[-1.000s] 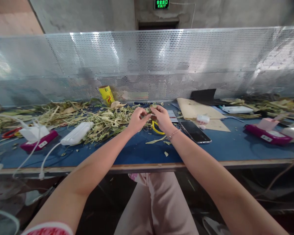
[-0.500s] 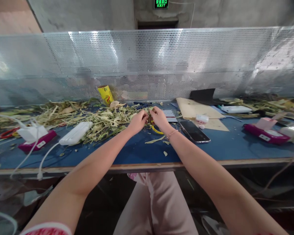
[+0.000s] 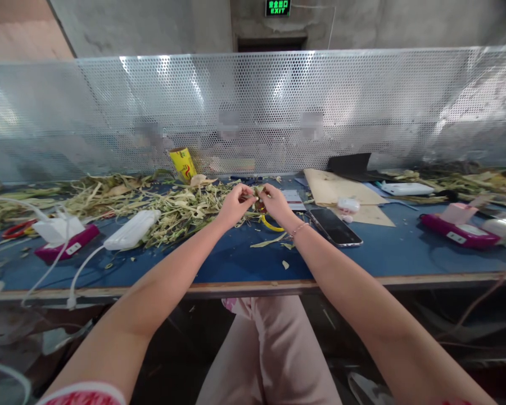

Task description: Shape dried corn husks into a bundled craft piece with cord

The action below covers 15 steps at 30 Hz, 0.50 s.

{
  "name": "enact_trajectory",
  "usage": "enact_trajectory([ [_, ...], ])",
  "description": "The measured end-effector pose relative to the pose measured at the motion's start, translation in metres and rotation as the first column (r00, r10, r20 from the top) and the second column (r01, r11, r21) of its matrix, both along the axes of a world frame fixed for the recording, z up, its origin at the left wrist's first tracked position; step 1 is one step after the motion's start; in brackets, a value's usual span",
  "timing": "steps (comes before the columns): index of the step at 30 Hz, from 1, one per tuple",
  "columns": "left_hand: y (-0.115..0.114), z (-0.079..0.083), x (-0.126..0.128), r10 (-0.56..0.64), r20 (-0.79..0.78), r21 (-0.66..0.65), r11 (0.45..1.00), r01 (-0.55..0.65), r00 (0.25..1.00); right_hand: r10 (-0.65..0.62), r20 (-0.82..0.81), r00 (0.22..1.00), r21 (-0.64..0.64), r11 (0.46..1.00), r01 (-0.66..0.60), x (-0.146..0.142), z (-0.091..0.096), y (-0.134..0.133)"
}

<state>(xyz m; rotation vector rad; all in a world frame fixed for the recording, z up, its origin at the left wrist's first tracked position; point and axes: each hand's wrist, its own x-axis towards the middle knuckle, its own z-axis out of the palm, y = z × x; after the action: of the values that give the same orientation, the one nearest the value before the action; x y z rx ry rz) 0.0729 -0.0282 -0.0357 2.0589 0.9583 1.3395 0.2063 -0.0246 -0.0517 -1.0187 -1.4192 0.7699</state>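
My left hand (image 3: pixel 235 203) and my right hand (image 3: pixel 275 203) meet over the blue table (image 3: pixel 236 261), fingers pinched on a small greenish plant piece (image 3: pixel 255 195) held between them. The piece is too small to name further. Just below my right hand lies a yellow-handled tool (image 3: pixel 271 224), partly hidden by my wrist. A heap of pale green leaves and stalks (image 3: pixel 172 205) spreads to the left of my hands. Loose scraps (image 3: pixel 270 242) lie on the table in front of my wrists.
A dark phone (image 3: pixel 335 226) lies right of my right wrist, beside a cardboard sheet (image 3: pixel 337 191). A white charger with cable (image 3: pixel 131 229) and pink devices (image 3: pixel 63 244) (image 3: pixel 461 232) sit at the sides. A yellow can (image 3: pixel 184 163) stands before the perforated metal screen (image 3: pixel 253 107).
My hands have kept working the small piece together, shifting slightly nearer and back; fingers regripped. Nothing else on the table moved.
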Motion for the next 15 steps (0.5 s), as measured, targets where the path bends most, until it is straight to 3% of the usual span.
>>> enact_trajectory([
  [10,-0.009,-0.002,0.003,-0.212,0.131,-0.033,0.975,0.218,0.968,0.125,-0.302,0.945,-0.18,0.966,-0.186,-0.004,0.01,-0.012],
  [15,-0.005,-0.003,0.004,-0.144,0.242,-0.078,0.983,0.167,0.96,0.13,-0.354,0.926,-0.189,0.96,-0.207,-0.007,0.01,-0.015],
])
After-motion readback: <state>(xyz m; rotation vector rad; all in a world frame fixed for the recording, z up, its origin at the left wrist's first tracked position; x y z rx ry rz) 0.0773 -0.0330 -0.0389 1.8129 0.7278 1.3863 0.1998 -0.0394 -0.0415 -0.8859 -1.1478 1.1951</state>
